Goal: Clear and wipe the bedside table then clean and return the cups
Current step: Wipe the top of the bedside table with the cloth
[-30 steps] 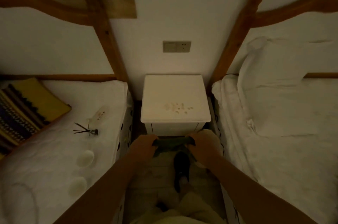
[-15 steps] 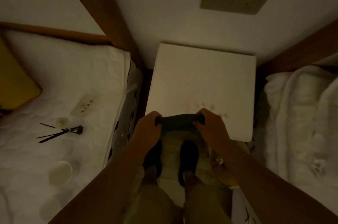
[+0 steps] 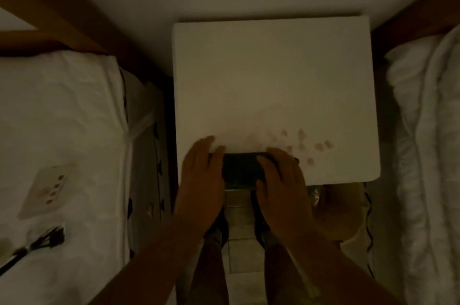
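The white bedside table (image 3: 273, 75) fills the middle of the view, seen from above. Several small brownish spots (image 3: 302, 144) mark its near right part. A dark folded cloth (image 3: 240, 167) lies at the table's near edge. My left hand (image 3: 202, 170) presses on the cloth's left end, fingertips on the tabletop. My right hand (image 3: 282, 175) covers the cloth's right end. No cup is in sight in this frame.
A white bed (image 3: 62, 143) on the left carries a flat white remote-like panel (image 3: 46, 191) and thin dark sticks (image 3: 44, 242). Another white bed (image 3: 428, 143) lies on the right. A round bin (image 3: 341, 212) stands below the table's near right corner. My feet stand on the tiled floor.
I have leaned forward over the table. Both hands moved up with the cloth from in front of the table onto its near edge. The cups on the left bed left the view.
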